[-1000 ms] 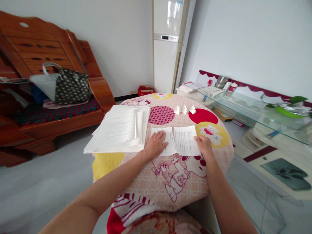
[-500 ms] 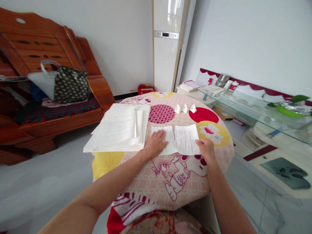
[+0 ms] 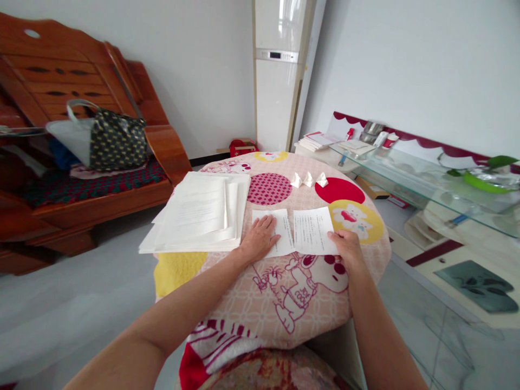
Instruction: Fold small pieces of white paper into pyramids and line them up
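Observation:
Two printed pieces of paper lie side by side on the patterned tablecloth, a narrow gap between them. My left hand rests flat with fingers stretched over the left piece of paper, covering part of it. At its lower right edge, the right piece of paper is pinched in my right hand. Beyond them stand three small folded white paper shapes in a row. A large stack of white paper sheets lies to the left of my left hand.
A glass-topped stand on the right carries papers, a cup and a green bowl. On the left a wooden bench holds a patterned bag. A tall white cabinet-like unit stands behind the table.
My right hand has shifted slightly to the right with the right piece of paper, and the gap between the two pieces is wider. My left hand has stayed in place.

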A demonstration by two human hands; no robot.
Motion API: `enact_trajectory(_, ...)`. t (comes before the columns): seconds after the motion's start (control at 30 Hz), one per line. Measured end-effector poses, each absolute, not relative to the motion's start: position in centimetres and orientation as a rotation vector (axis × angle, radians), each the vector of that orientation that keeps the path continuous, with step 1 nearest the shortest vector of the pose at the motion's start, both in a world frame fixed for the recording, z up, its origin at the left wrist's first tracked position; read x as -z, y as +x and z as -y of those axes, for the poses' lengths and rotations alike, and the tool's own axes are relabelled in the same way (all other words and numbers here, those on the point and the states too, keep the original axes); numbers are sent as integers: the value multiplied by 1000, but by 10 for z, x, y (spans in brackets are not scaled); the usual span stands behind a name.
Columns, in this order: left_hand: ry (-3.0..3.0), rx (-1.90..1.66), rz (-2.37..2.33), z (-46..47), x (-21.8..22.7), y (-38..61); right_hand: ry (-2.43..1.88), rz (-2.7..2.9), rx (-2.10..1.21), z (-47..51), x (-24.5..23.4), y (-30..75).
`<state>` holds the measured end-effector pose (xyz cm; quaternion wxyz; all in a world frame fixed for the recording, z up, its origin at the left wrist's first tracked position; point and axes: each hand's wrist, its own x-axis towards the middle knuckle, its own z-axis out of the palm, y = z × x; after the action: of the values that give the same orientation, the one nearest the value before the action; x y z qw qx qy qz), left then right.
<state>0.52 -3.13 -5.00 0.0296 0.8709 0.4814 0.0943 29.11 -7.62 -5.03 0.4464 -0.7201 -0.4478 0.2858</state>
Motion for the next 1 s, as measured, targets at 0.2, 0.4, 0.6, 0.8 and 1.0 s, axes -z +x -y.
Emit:
enact_trajectory(0.2,2689,-322,-1473,32,48,5,-1786,978,-787,80,39,285)
enact_trajectory(0.4,2680,-316,-1474,31,48,5,-1785,950,-805,81,37,286)
enact_trajectory(0.6,2679,-326,-1472,31,50,5,-1752,903,-819,80,34,285)
enact_trajectory(0.8,2673,-384,-1474,27,53,3,-1667,845,-865,79,35,288)
enact_trajectory(1.0,2643,-391,-1643,4,42,-5,-1670,882,-876,80,34,286)
